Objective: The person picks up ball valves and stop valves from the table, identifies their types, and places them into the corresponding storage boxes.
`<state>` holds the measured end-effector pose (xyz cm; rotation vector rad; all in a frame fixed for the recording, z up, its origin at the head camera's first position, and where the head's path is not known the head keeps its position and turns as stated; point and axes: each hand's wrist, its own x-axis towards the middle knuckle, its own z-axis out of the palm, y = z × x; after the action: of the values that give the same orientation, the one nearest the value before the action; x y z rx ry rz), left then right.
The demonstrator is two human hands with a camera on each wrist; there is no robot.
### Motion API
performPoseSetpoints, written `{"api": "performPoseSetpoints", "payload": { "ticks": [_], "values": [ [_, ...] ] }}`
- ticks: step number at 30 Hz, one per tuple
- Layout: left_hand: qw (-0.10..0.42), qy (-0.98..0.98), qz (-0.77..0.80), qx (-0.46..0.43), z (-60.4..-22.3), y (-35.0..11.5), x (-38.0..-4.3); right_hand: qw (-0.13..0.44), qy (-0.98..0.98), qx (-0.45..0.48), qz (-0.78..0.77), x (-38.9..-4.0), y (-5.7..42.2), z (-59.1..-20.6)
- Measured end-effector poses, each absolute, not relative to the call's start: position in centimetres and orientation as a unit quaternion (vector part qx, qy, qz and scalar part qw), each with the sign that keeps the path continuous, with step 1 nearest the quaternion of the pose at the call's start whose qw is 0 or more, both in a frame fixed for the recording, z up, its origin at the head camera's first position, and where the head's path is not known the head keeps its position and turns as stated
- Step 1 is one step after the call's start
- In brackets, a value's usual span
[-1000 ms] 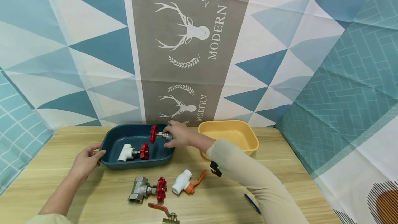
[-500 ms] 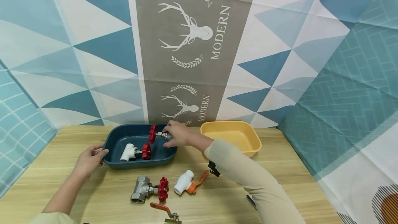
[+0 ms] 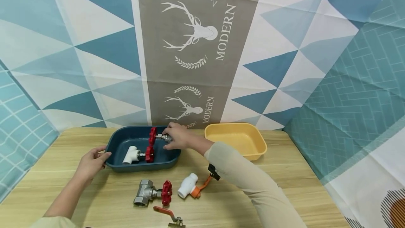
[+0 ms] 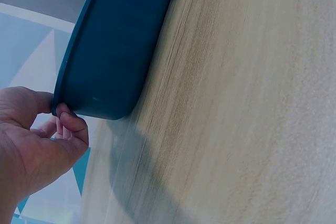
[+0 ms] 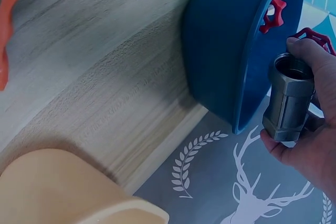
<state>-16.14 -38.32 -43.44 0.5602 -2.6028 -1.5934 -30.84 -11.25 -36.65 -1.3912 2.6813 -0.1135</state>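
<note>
My left hand [image 3: 91, 164] pinches the left rim of a dark blue plastic basin [image 3: 143, 166]; the left wrist view shows thumb and fingers on that rim. Over the basin's right part, my right hand [image 3: 178, 136] grips a metal gate valve [image 5: 290, 98] by its threaded body. Its red handwheel [image 3: 153, 136] points left, over the basin. Inside the basin lies a white plastic valve [image 3: 131, 155] with a red handwheel of its own, which the held valve's wheel slightly overlaps in the head view.
A yellow basin [image 3: 260, 157] stands at the back right. On the wooden table in front lie a second metal gate valve [image 3: 146, 192], a white ball valve [image 3: 188, 185] with an orange handle, and a brass valve [image 3: 176, 222] with a red lever. A patterned cloth wall rises behind.
My right hand has moved slightly left with the metal gate valve, bringing its red wheel above the white valve's wheel. My left hand stays on the basin's rim. The head view has shifted a little.
</note>
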Motion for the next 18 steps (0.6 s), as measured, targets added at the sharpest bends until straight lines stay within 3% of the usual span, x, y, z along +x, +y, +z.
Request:
{"api": "performPoseSetpoints", "payload": {
  "ticks": [18],
  "values": [
    [0.029, -0.835, -0.517, 0.186, -43.7, -38.3, -16.1, 0.059, 0.892, -0.447, -0.029, -31.2, -12.6, -37.3]
  ]
}}
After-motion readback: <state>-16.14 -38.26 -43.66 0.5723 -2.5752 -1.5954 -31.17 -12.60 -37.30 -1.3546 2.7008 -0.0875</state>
